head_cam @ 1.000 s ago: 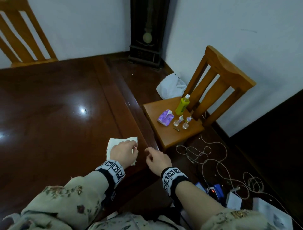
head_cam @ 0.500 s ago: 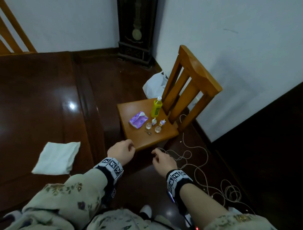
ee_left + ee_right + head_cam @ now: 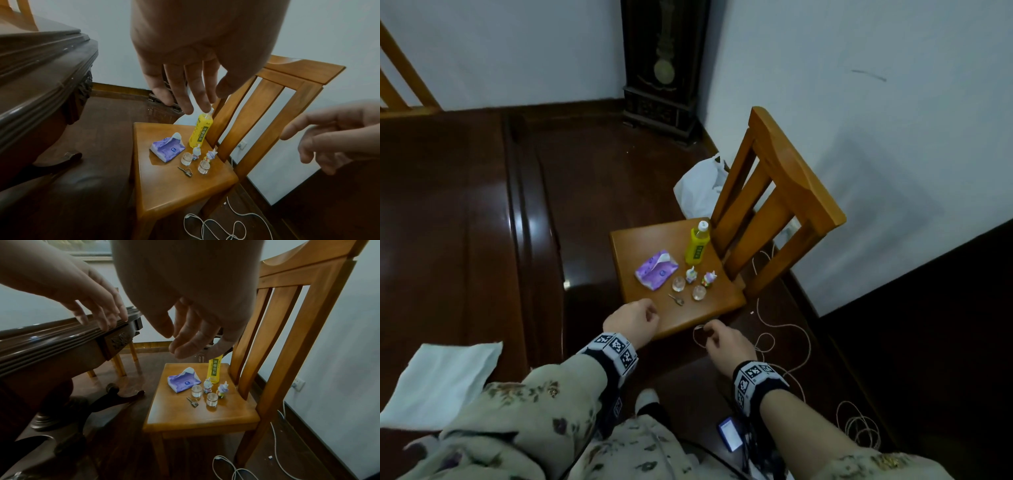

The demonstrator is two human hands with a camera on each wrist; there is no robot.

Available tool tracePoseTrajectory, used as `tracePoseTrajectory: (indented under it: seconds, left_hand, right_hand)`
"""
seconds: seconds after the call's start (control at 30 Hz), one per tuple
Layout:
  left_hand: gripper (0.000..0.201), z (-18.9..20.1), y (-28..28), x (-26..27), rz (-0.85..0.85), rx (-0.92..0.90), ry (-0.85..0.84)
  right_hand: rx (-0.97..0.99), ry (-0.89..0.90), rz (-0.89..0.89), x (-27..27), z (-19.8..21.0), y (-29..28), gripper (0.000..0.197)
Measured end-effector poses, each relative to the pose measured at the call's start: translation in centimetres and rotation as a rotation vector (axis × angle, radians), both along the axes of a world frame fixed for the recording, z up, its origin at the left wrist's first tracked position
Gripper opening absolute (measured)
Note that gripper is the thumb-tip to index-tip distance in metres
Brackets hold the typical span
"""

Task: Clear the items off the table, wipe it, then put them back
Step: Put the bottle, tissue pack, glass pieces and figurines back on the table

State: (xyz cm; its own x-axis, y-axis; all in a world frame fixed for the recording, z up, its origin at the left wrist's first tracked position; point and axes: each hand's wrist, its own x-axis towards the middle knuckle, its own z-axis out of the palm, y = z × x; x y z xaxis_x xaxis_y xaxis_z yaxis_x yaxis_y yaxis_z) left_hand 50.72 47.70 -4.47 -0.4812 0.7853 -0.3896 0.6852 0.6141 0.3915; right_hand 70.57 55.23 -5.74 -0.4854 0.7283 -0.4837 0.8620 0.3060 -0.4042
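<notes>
Hands hover empty at centre frame, left hand and right hand with fingers loose, above a chair holding bottle, tissues; cloth lower left on counter.

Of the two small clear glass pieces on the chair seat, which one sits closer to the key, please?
The left glass piece, beside the purple tissue pack; the key lies just before it, while the other glass stands further right.

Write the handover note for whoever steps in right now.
Left hand and right hand: both empty, fingers relaxed, reaching toward the chair seat.
On the seat: tissue pack, yellow bottle, two figurines, two clear glass pieces, key.
White cloth lies on the table.
Done: table cleared.
Left: return the items.
</notes>
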Motion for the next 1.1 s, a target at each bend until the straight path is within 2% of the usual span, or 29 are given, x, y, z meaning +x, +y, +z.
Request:
tracePoseTrajectory:
  seconds: [0.13,0.3,0.4,0.6,0.7,0.77,0.83,0.97,1.1]
  left_hand:
    - [0.024,-0.7,2.7,-2.0,0.044,-0.016,-0.009]
    - [0.024,-2.4,4.4,-4.4,0.100,-0.065,-0.035]
    - [0.028,-3.7,5.6,-5.9,0.118,-0.081,-0.054]
    - [0.043,-6.4,9.3,-8.6,0.184,-0.196,-0.091]
    - [0.048,-8.1,11.9,-10.0,0.227,-0.237,-0.089]
    - [0.054,-9.8,13.7,-10.6,0.254,-0.247,-0.101]
    - [0.061,-11.8,15.4,-11.1,0.278,-0.251,-0.120]
    - [0.082,-17.0,17.8,-11.1,0.332,-0.257,-0.179]
    - [0.097,-22.2,19.5,-10.7,0.360,-0.222,-0.158]
  right_hand:
    - [0.004,-0.039,-0.004,-1.9,-0.1,4.1,0.020]
    - [-0.028,-0.075,-0.003,-4.6,-0.4,7.8,0.034]
    - [-0.030,-0.057,-0.025,-6.0,-0.4,10.5,0.033]
    - [-0.026,-0.063,-0.078,-9.0,-1.7,19.6,0.042]
    - [-0.005,-0.092,-0.011,-10.8,-2.9,24.3,0.052]
    - [-0.008,-0.078,0.038,-12.3,-4.4,26.9,0.057]
    - [-0.068,-0.032,0.006,-13.6,-6.5,28.9,0.066]
    - [-0.228,0.055,-0.201,-13.8,-12.4,30.7,0.097]
    - [-0.335,0.221,-0.370,-12.5,-18.3,30.4,0.110]
